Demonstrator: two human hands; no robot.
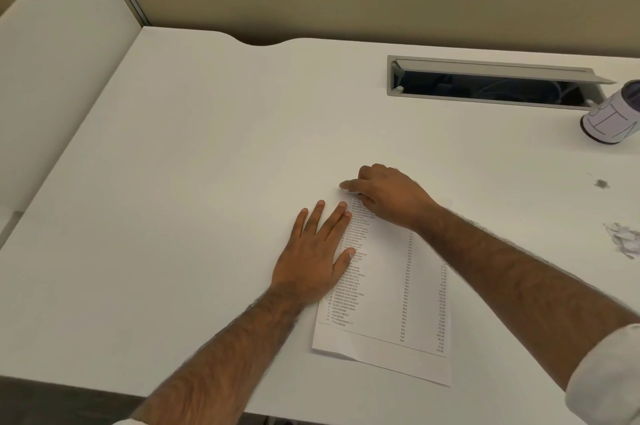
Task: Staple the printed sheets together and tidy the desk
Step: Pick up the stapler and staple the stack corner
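The printed sheets (391,303) lie flat on the white desk (194,182), a stack with a list of items and a column of numbers. My left hand (317,251) rests flat with fingers spread on the stack's left edge. My right hand (384,196) covers the top left corner of the sheets, index finger stretched out and pressing on the corner. I cannot tell whether anything is under that hand. No stapler is in view.
A crumpled scrap of paper (623,239) and a small grey speck of debris (602,183) lie at the right. A white and purple cylindrical cup (611,115) stands at the far right beside an open cable slot (495,83). A partition wall runs behind.
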